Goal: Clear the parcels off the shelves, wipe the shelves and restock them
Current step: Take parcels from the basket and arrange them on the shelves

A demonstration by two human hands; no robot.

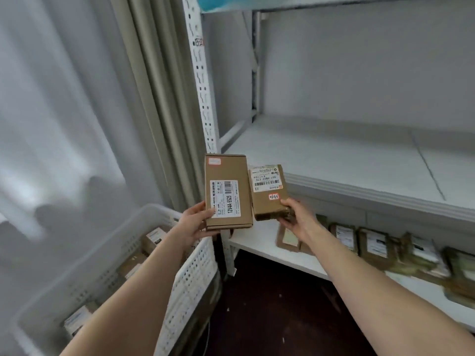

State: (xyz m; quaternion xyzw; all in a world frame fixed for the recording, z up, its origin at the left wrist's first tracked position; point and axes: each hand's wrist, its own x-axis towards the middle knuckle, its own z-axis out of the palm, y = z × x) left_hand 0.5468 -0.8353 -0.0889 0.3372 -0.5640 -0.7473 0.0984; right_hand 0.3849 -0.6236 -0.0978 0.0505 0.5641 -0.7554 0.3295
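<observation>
My left hand grips the lower left corner of a tall brown cardboard parcel with a white label reading 12V4A-5525. Beside it, my right hand holds a smaller brown parcel by its lower right corner; that one carries a white shipping label and a small red sticker. Both parcels are upright in the air, just in front of the left end of a bare white shelf. The shelf below holds a row of several brown parcels.
A white perforated plastic basket stands at the lower left with several parcels inside. A white slotted shelf upright rises behind the held parcels. Grey and beige curtains hang on the left. Dark floor shows under the lower shelf.
</observation>
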